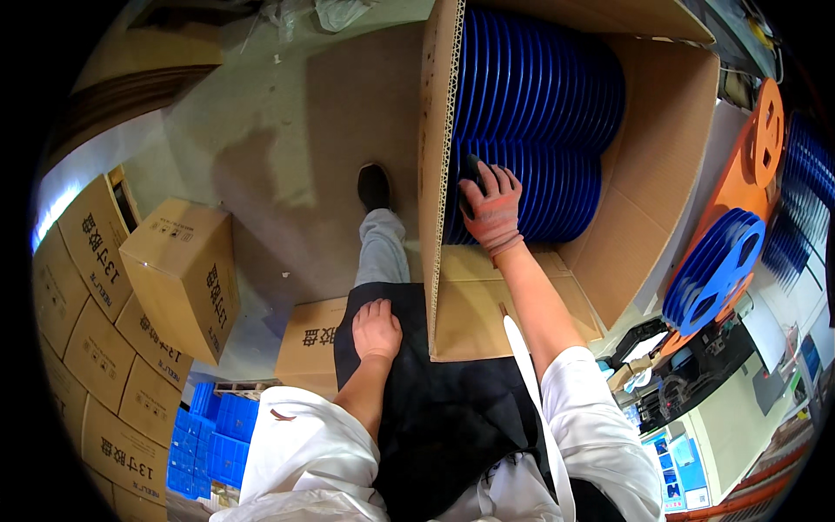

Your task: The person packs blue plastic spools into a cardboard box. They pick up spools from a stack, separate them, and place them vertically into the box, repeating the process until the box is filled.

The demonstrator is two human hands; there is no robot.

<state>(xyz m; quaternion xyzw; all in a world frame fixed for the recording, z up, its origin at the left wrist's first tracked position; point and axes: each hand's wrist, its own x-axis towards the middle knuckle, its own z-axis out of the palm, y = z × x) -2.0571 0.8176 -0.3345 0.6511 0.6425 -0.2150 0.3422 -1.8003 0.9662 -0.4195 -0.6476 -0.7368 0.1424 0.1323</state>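
A big open cardboard box (648, 191) stands in front of me, packed with two stacked rows of blue plastic reels (539, 87). My right hand (492, 207), in a pinkish glove, reaches into the box and lies with spread fingers against the near end of the lower row of reels. My left hand (376, 329) is bare and rests flat on my thigh, on the dark apron (435, 409), holding nothing. The box's upright flap (435, 174) rises between my two hands.
Sealed cartons (178, 274) are stacked at the left, with another carton (313, 335) by my leg. Blue crates (209, 435) sit at lower left. At the right are loose blue reels (718, 270), an orange reel (761, 143) and a cluttered bench (696, 383). My shoe (374, 187) is on the concrete floor.
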